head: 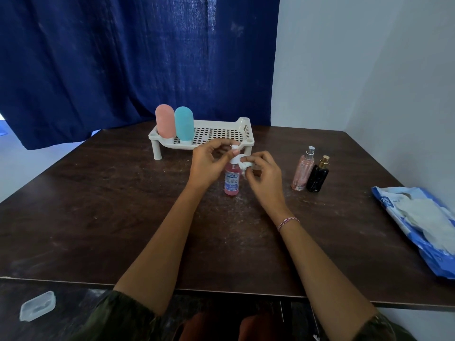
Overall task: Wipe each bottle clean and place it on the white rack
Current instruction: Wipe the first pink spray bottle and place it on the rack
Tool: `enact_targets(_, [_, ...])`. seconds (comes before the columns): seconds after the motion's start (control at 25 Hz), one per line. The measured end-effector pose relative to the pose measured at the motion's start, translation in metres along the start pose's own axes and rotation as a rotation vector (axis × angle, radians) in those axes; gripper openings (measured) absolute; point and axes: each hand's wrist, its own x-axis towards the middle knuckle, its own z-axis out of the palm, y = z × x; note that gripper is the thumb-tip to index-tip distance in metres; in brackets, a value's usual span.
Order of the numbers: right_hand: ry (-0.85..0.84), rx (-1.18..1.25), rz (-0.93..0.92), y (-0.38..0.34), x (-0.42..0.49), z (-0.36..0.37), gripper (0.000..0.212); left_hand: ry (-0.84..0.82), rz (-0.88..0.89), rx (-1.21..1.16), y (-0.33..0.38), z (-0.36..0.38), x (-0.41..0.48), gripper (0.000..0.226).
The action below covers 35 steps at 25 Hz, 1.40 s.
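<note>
Where the pump bottle is: it stands straight up on the dark tabletop, in the middle of the frame, just in front of the white rack.
Left hand: the fingers are curled in and pinch the bottle's white pump top to keep it steady.
Right hand: the fingers hold a small scrunched wipe, pressed to the side of the pump.
How the bottle will feel: I think it is light, hard and smooth, so it may slip when wet. It is tall and thin, so it could tip over.
Best place to hold: I think round the middle, where the label is. The pump top might push down or turn.
Bottle look: round and see-through, with pink liquid, a blue and white label and a white pump.
Rack look: white plastic, a flat floor full of little square holes, short legs and raised ends.
On the rack: a pink tube and a teal tube with round tops stand on their white caps at the left end.
Not on the rack yet: a pink spray bottle with a silver top and a shiny black bottle with a gold top, side by side at the right of the hands.
Wipes pack: blue and white, crinkly and open, at the right edge.
Tabletop look: dark wood with pale dusty specks.
</note>
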Motion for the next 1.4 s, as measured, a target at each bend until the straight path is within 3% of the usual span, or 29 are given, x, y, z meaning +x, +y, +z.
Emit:
enact_targets(0.24, [-0.044,0.132,0.127,-0.011,-0.002,-0.001,0.025,0.018,-0.001,-0.009,-0.005,-0.001,0.001,0.022])
enact_targets(0.36, [-0.015,0.076,0.025,-0.016,-0.006,-0.003,0.018,0.063,-0.014,-0.025,-0.004,0.001,0.001,0.023])
enact_targets(0.52, [-0.153,-0.138,-0.113,-0.01,-0.009,0.003,0.016,0.096,-0.047,0.005,-0.006,0.002,0.0,0.025])
enact_targets(0.72, [-0.401,-0.28,-0.005,0.006,-0.008,-0.001,0.017,0.041,-0.086,-0.007,-0.005,0.006,-0.001,0.03])
enact_targets(0.8, [-0.358,-0.262,-0.024,0.004,-0.007,-0.001,0.017,0.03,-0.091,-0.031,-0.006,0.005,0.0,0.03])
enact_targets(1.0, [-0.047,-0.008,-0.067,-0.012,-0.004,-0.005,0.019,-0.026,-0.054,-0.068,-0.003,0.004,0.001,0.028])
enact_targets(1.08, [-0.03,-0.006,-0.072,-0.012,-0.003,-0.006,0.02,-0.02,-0.047,-0.07,-0.005,0.004,0.001,0.027])
enact_targets(1.4, [-0.405,-0.21,-0.133,-0.005,-0.008,-0.002,0.023,0.123,-0.292,-0.215,-0.02,-0.003,0.005,0.027])
